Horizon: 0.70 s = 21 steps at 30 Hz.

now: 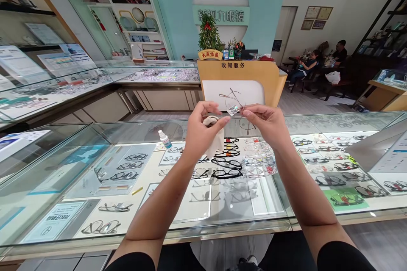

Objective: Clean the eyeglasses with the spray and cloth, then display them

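Both hands are raised over the glass display counter. My left hand (203, 129) is curled round a pale cloth (215, 142) that hangs below its fingers. The thumb and fingertips point toward a pair of thin-rimmed glasses (234, 98). My right hand (265, 123) pinches the glasses at their right side, with the temples pointing up. A small clear tag or film (233, 110) shines on the lens between the two hands. Beneath the hands, rows of dark-framed glasses (227, 173) show at the counter.
A small white spray bottle (165, 139) with a blue label stands left of my left hand. More glasses (345, 198) lie at the right, and a yellow strip (137, 190) at the left. Beyond the counter is a wooden cashier desk (270, 78); two people sit at the back right.
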### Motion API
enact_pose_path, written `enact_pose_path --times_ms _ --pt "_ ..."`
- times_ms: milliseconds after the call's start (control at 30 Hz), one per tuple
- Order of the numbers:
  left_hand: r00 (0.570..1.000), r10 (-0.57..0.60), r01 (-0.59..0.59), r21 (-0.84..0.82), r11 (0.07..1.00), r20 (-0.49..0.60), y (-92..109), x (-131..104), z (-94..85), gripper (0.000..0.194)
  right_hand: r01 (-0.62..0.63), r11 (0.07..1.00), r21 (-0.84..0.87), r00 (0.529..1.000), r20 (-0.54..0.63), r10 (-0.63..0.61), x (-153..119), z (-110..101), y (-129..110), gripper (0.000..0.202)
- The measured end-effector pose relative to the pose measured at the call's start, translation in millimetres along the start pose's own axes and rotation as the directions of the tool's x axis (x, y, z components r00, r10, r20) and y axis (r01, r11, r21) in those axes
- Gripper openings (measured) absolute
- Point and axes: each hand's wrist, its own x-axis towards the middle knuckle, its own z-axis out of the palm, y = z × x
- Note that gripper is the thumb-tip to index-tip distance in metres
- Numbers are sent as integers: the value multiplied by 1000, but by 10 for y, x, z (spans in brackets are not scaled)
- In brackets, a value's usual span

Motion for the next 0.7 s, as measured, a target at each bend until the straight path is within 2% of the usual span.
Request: enact_pose_path --times_ms 67,167,300,467,600,700 --pt "999 35 -32 75 997 -37 28 -50 47 25 85 991 -102 993 -79 -93 -29 68 12 21" --pt "1000 22 -22 73 997 6 67 -112 127 29 202 950 -240 970 -85 -228 -89 202 28 16" --pt "993 -111 113 -71 991 28 62 -110 173 38 291 878 -380 937 -74 -343 -154 330 57 17" --pt "976 -216 214 -128 968 1 43 -67 113 43 299 853 -427 947 20 -322 -214 382 45 23" --pt "984 -180 179 -84 980 -10 69 -48 -3 39 290 873 -392 957 95 -275 -274 421 -7 27" --pt "991 -129 127 74 989 24 96 12 -180 36 316 882 -350 948 155 -278 -301 400 -79 19"
